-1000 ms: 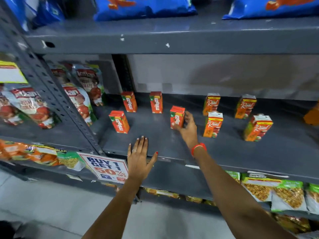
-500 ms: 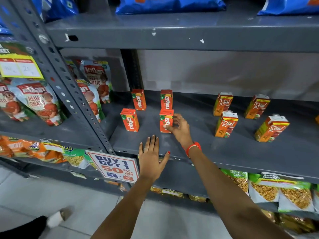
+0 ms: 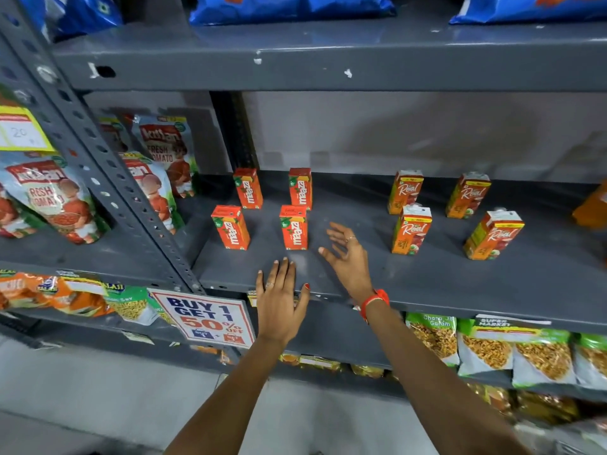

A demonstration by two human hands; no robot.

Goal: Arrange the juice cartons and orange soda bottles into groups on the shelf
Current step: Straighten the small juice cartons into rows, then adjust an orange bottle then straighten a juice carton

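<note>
Several red Maaza juice cartons stand in a square block at the left of the grey shelf (image 3: 427, 284); the front right one (image 3: 294, 227) is nearest my hands. To the right stand several orange Real juice cartons, the closest at the front (image 3: 411, 230). An orange bottle (image 3: 593, 205) is cut off by the right edge. My right hand (image 3: 345, 257) hovers open just right of the front Maaza carton, apart from it. My left hand (image 3: 281, 300) lies flat and open on the shelf's front edge.
Tomato sauce pouches (image 3: 164, 159) fill the bay to the left behind a slotted upright post (image 3: 108, 192). A "Buy 1 Get 1" sign (image 3: 205, 318) hangs under the shelf lip. Snack bags (image 3: 486, 349) sit on the lower shelf, blue bags (image 3: 289, 4) above.
My right hand slid a Maaza carton leftward in line with the others, then let go and drew back to the right. My left hand stayed on the shelf edge.
</note>
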